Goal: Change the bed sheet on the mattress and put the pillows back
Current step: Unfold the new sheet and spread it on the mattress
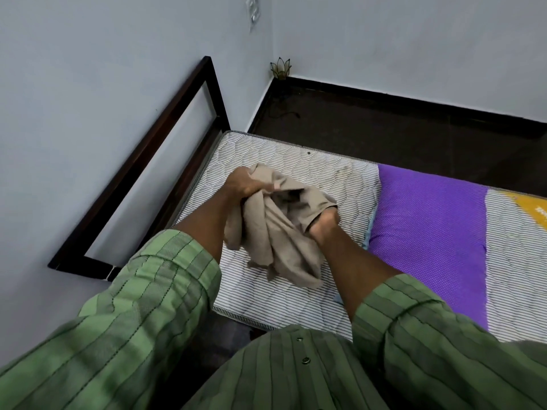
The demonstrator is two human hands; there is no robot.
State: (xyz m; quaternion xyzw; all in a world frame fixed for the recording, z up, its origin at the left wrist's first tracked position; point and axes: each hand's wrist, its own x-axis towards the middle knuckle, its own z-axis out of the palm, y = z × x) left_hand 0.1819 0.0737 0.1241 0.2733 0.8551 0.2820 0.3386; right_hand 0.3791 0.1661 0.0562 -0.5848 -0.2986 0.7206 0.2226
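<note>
Left hand (247, 184) and right hand (322, 221) both grasp the bunched beige sheet (281, 232) | frame centre, above bare mattress (296, 303) | advice: find corners, shake open before spreading.

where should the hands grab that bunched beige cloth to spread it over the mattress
Probably by an edge or corner, taken from above. The beige cloth is a bundle gripped by the left hand at its top and the right hand at its side; its loose hem hangs low over the striped mattress.

The beige cloth (281, 229) hides the right hand's (321, 224) fingers; the mattress (296, 300) runs off-frame right.
</note>
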